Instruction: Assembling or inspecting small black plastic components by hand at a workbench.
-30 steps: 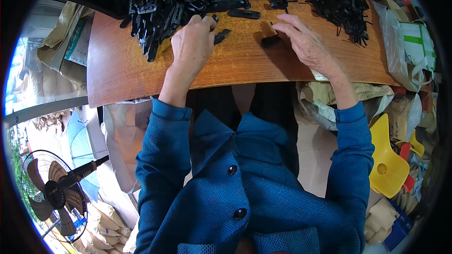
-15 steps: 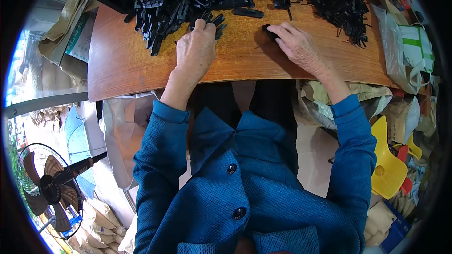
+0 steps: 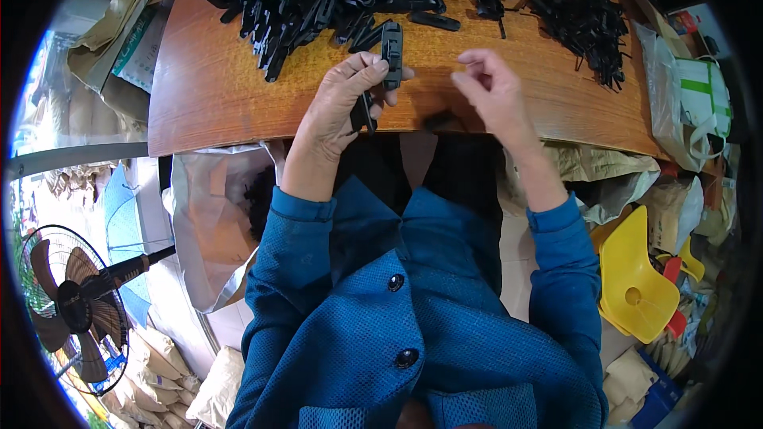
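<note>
Left fingers (image 3: 370, 74) pinched snug on black part (image 3: 392, 56), holding it roughly upright over table (image 3: 238, 103). Second black piece (image 3: 363, 114) tucked lower in same left hand (image 3: 327, 103). Right hand (image 3: 497, 91) bit blurry: fingers loosely curled, thumb and index apart, gap between tips, can't tell about rest of palm. Dark smudgy thing (image 3: 439, 121) near table edge. Big black heap (image 3: 318, 4) beyond left hand, spindly black heap (image 3: 584, 28) over to right.

We count two bare hands (image 3: 338, 99) (image 3: 497, 95), two held black parts (image 3: 392, 52) (image 3: 364, 115), two main heaps (image 3: 318, 4) (image 3: 588, 28), one table (image 3: 214, 87), one fan (image 3: 75, 306), one blue umbrella (image 3: 119, 210), two jacket buttons (image 3: 396, 282) (image 3: 407, 358).
</note>
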Demonstrator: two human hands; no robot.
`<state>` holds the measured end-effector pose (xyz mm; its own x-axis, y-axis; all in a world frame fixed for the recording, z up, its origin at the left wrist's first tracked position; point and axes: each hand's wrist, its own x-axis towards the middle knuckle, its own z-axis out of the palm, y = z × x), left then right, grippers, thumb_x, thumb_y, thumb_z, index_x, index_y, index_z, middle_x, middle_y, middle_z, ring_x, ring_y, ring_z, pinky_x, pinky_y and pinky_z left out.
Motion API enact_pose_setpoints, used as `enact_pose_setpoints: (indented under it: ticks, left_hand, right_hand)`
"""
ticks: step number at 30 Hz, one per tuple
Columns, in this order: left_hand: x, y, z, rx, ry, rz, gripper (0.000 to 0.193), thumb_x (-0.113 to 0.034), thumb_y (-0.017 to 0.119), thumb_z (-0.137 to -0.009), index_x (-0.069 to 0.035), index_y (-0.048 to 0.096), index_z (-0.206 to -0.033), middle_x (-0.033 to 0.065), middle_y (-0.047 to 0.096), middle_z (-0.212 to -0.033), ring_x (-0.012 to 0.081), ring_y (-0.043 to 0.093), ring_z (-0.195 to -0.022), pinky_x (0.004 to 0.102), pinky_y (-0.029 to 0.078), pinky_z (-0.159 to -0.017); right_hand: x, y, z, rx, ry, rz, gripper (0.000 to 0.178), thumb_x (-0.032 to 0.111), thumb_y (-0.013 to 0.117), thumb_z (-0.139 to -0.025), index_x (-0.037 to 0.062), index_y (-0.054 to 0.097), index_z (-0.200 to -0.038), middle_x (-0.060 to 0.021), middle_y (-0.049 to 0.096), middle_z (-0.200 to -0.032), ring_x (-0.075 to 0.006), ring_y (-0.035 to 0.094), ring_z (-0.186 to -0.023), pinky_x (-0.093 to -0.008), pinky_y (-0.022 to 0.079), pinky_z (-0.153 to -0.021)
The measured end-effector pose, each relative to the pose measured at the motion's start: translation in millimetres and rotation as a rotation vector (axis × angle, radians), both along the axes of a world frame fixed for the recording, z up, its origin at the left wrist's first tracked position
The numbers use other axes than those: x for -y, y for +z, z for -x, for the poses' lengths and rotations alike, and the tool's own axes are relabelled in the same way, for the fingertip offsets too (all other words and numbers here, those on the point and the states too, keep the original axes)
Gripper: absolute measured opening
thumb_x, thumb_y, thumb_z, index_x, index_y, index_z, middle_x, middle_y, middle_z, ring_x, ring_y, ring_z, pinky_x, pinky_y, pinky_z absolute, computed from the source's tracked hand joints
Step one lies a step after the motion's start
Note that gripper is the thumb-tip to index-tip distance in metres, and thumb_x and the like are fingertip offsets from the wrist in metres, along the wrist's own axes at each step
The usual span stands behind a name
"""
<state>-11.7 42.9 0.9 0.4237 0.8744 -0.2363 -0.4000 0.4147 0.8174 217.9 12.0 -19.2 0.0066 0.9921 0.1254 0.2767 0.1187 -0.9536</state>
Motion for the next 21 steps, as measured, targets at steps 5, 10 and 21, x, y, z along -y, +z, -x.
enact_pose_setpoints:
  ticks: [5, 10, 21]
  left_hand:
    - [4.4, -19.8, -7.2, -0.049, 0.038, 0.039, 0.014, -0.017, 0.061, -0.091, -0.004, 0.055, -0.091, 0.0159, 0.067, -0.096, 0.0094, 0.060, -0.062, 0.0160, 0.044, -0.045]
    - [-3.4, -37.0, -1.2, -0.100, 0.073, -0.041, 0.010, -0.014, 0.059, -0.092, -0.006, 0.054, -0.089, 0.0129, 0.068, -0.092, 0.0095, 0.060, -0.063, 0.0167, 0.043, -0.046]
    - [-4.9, -65.2, 23.9, 0.062, 0.065, -0.050, 0.014, -0.018, 0.058, -0.093, -0.005, 0.058, -0.095, 0.0170, 0.066, -0.099, 0.0112, 0.057, -0.067, 0.0168, 0.044, -0.047]
  right_hand:
    - [-2.8, -19.0, 23.9, 0.700, 0.050, -0.432, 0.011, 0.005, 0.064, -0.083, 0.0052, 0.059, -0.092, -0.0087, 0.056, -0.080, -0.0253, 0.061, -0.073, -0.0334, 0.049, -0.060]
    - [-6.2, -33.0, 26.6, 0.782, 0.058, -0.410, 0.006, 0.004, 0.062, -0.084, 0.0052, 0.059, -0.089, -0.0112, 0.058, -0.083, -0.0309, 0.061, -0.078, -0.0356, 0.050, -0.062]
    - [55.1, -47.0, 46.9, 0.611, 0.420, -0.499, 0.019, -0.003, 0.060, -0.081, 0.0030, 0.061, -0.099, -0.0118, 0.063, -0.090, -0.0221, 0.064, -0.072, -0.0285, 0.053, -0.061]
